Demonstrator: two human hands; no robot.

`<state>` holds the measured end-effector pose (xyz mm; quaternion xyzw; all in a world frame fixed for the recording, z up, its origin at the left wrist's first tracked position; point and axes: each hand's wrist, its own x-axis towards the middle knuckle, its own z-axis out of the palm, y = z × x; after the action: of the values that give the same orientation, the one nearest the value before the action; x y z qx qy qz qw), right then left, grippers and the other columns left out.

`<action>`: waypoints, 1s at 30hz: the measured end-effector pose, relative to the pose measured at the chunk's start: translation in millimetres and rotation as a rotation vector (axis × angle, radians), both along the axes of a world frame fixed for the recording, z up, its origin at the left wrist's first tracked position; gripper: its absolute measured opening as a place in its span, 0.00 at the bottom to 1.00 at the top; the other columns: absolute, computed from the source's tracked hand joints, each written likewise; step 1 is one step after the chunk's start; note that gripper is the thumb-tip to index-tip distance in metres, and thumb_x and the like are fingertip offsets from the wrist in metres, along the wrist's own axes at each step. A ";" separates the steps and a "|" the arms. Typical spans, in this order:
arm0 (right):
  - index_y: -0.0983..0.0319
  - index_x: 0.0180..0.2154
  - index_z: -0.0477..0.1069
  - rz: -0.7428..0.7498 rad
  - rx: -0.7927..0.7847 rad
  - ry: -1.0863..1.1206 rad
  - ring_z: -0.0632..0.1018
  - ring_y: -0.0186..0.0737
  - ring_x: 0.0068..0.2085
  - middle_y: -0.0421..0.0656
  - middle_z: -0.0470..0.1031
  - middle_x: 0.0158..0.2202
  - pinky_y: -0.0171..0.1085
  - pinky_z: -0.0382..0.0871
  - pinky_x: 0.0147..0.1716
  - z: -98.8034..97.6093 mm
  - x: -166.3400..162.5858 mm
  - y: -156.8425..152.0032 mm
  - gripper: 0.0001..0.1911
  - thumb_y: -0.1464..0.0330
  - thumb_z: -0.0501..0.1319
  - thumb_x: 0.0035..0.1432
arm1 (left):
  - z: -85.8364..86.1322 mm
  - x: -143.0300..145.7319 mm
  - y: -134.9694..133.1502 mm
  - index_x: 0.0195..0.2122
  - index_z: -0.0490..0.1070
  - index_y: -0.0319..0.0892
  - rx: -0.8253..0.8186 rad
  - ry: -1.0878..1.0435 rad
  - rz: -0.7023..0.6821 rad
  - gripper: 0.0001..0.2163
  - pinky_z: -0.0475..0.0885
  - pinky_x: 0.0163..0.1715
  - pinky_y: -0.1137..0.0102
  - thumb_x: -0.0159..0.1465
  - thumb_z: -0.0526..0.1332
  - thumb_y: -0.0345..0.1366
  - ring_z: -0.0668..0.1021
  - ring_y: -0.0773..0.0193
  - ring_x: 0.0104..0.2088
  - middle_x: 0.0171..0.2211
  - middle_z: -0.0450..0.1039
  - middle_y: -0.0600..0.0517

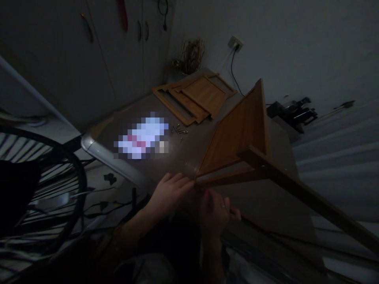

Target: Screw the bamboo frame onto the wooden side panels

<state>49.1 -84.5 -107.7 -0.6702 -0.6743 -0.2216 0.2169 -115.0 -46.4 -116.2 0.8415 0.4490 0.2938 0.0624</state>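
A wooden panel frame stands tilted at the table's near right side, with a long wooden leg reaching out to the lower right. At its lower left corner, my left hand presses its closed fingers on the end of the wood. Just below that corner my right hand is closed, with a small red part showing at its fingers; the rest of what it holds is hidden in the dark. Several screws lie loose on the table beyond my left hand.
On the table are a bright pixelated patch and a stack of wooden panels. A dried plant stands behind. A black round chair is at left, dark objects at right. The room is dim.
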 end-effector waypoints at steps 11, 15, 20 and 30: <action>0.57 0.36 0.73 0.016 0.017 0.011 0.72 0.38 0.28 0.35 0.78 0.25 0.45 0.51 0.41 -3.4 0.5 -0.3 0.12 0.63 0.53 0.67 | 0.1 -0.9 1.1 0.37 0.71 0.48 0.156 0.016 0.127 0.03 0.52 0.32 0.64 0.64 0.63 0.39 0.68 0.61 0.34 0.29 0.73 0.57; 0.57 0.37 0.73 0.012 0.007 0.019 0.72 0.38 0.29 0.35 0.79 0.27 0.45 0.50 0.42 -5.6 1.1 -0.8 0.12 0.63 0.53 0.68 | 4.1 -1.2 4.3 0.40 0.72 0.49 0.161 0.024 0.218 0.09 0.55 0.37 0.63 0.61 0.65 0.45 0.69 0.58 0.39 0.37 0.75 0.54; 0.58 0.38 0.72 0.020 0.015 0.025 0.73 0.37 0.29 0.35 0.81 0.29 0.45 0.50 0.42 -5.8 0.8 -0.1 0.11 0.63 0.53 0.68 | 14.4 -7.7 19.9 0.41 0.72 0.47 0.072 0.072 0.019 0.12 0.56 0.37 0.64 0.61 0.64 0.48 0.70 0.59 0.40 0.38 0.75 0.54; 0.59 0.38 0.73 0.015 -0.011 0.023 0.73 0.37 0.30 0.37 0.80 0.28 0.45 0.51 0.43 -4.1 0.1 -1.1 0.11 0.64 0.53 0.67 | 22.5 -16.2 43.5 0.38 0.71 0.42 -0.055 0.075 -0.296 0.12 0.63 0.34 0.69 0.66 0.58 0.46 0.73 0.63 0.35 0.36 0.72 0.52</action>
<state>49.3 -85.6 -111.8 -0.6689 -0.6778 -0.2084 0.2228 -131.2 -2.9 -93.7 0.9069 0.3300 0.2373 0.1111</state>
